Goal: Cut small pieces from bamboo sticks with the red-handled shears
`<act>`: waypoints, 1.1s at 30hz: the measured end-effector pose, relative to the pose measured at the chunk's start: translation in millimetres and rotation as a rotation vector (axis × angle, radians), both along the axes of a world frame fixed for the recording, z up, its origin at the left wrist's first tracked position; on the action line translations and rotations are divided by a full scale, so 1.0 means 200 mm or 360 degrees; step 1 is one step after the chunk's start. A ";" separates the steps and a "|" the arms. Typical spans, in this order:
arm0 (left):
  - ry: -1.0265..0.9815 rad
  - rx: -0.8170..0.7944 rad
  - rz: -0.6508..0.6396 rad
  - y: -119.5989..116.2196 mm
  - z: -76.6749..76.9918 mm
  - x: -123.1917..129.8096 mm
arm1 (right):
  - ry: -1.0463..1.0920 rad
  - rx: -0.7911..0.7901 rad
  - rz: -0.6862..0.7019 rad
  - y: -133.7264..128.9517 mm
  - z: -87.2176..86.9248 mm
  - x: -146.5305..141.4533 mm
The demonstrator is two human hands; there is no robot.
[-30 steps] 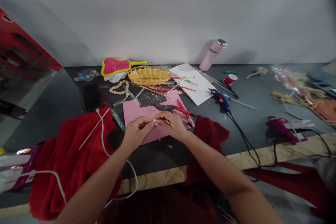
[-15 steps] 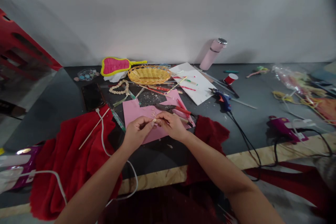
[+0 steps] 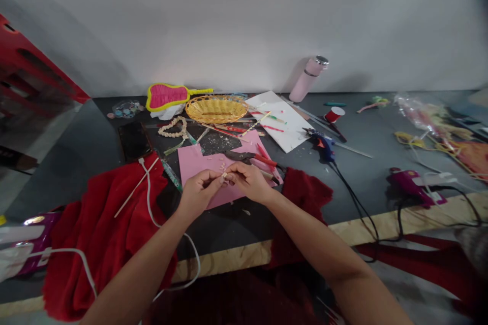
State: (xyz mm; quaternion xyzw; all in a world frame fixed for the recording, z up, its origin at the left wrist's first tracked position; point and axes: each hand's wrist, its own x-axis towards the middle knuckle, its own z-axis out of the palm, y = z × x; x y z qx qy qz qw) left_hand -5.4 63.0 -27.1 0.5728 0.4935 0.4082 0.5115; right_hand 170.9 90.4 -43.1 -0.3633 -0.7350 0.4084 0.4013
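Note:
My left hand [image 3: 199, 192] and my right hand [image 3: 249, 181] meet at the fingertips over a sheet of pink paper [image 3: 190, 162]. Both are closed in a pinch on one small pale piece [image 3: 224, 175], mostly covered by the fingers. Several similar small bits [image 3: 221, 160] lie on the paper just beyond. Right of them rest pliers [image 3: 263, 158] with red-orange handles. A heart-shaped loop of pale pieces [image 3: 173, 127] lies farther back on the left, near a yellow woven basket [image 3: 216, 109].
Red cloth [image 3: 114, 203] spreads at left under a white cable, beside a phone [image 3: 134, 140]. A blue glue gun [image 3: 324, 146] lies right of the white paper [image 3: 285, 132]. A pink bottle [image 3: 308, 79] stands by the wall. A purple device [image 3: 415, 185] lies at right.
My hands stay together over the pink paper; only the fingertips shift slightly around the small piece. At the far left edge, a dark shape has moved a little to the right.

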 end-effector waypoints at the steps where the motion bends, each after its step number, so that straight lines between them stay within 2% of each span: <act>1: -0.0004 -0.0001 -0.0002 0.00 0.00 0.00 | 0.0003 -0.0004 0.0002 0.00 0.00 0.00; 19: 0.0101 0.0097 0.0007 0.00 0.00 0.00 | -0.0055 -0.0019 0.0025 0.00 0.04 0.01; 33: 0.0100 0.0116 0.0055 -0.01 0.03 0.01 | -0.0062 0.0013 0.0049 0.00 0.02 0.01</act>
